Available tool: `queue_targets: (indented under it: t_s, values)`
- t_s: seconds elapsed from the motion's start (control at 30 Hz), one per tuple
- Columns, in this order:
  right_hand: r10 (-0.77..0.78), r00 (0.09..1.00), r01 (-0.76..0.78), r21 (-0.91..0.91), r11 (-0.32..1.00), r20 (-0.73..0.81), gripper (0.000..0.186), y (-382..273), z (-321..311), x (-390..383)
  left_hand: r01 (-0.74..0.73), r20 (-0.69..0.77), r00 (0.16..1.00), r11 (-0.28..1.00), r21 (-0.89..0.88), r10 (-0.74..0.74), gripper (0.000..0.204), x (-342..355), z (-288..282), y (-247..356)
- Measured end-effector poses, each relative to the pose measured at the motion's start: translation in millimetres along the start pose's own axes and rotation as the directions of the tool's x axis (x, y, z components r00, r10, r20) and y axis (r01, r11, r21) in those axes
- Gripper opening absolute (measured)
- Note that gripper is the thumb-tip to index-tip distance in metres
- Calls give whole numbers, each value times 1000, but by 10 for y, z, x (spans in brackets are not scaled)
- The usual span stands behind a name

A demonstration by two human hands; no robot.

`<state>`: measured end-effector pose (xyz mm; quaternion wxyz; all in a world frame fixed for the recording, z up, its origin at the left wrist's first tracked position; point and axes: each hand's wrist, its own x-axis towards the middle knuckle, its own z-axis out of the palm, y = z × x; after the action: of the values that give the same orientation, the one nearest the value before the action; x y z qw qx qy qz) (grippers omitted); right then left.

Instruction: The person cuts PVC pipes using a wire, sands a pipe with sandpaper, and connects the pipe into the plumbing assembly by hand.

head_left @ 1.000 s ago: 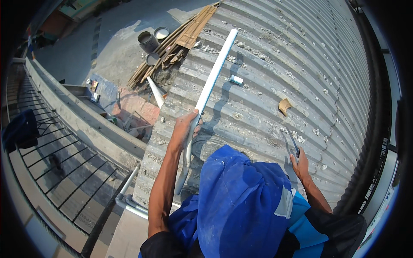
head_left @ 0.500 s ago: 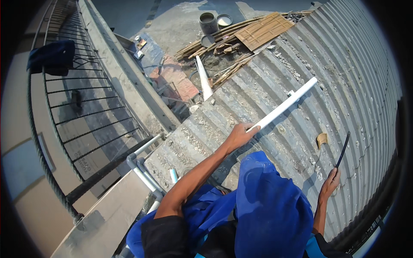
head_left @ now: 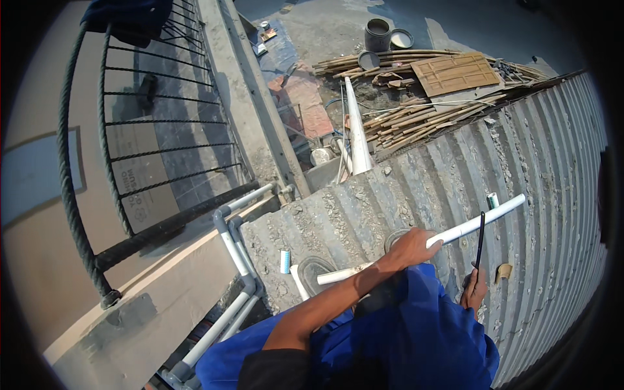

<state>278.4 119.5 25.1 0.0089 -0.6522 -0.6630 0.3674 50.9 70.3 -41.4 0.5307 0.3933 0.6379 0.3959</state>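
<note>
My left hand (head_left: 415, 248) is closed around a white plastic pipe (head_left: 497, 214), which slants up to the right over the corrugated roof. My right hand (head_left: 474, 290), lower and to the right, grips a thin black strip (head_left: 480, 240), like a narrow blade. Its upper part crosses in front of the pipe; whether they touch I cannot tell. Another white pipe length (head_left: 341, 273) shows beyond my left forearm, partly hidden by it. Blue cloth (head_left: 416, 318) covers my lap beneath both hands.
The grey corrugated roof (head_left: 416, 175) carries rubble, a short pipe offcut (head_left: 285, 262) and a curved tan piece (head_left: 503, 272). Grey-jointed pipes (head_left: 235, 250) run along the ledge beside a metal railing (head_left: 170, 123). Below lie bamboo poles (head_left: 422, 123), a wooden door (head_left: 455, 73) and a drum (head_left: 377, 36).
My left hand has brought the pipe lower and nearer my body. My right hand has moved in toward it, so the black strip now crosses the pipe. The view has shifted too.
</note>
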Motion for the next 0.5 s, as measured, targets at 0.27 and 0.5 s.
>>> queue_targets:
  t_s: [0.27,0.5]
  values:
    - [-111,992,120,-209,970,57,28,-260,168,117,152,51,988,985,-78,-148,29,28,117,33]
    - [-81,989,110,-240,964,127,27,-513,219,214,146,103,985,988,-57,-139,30,38,50,8]
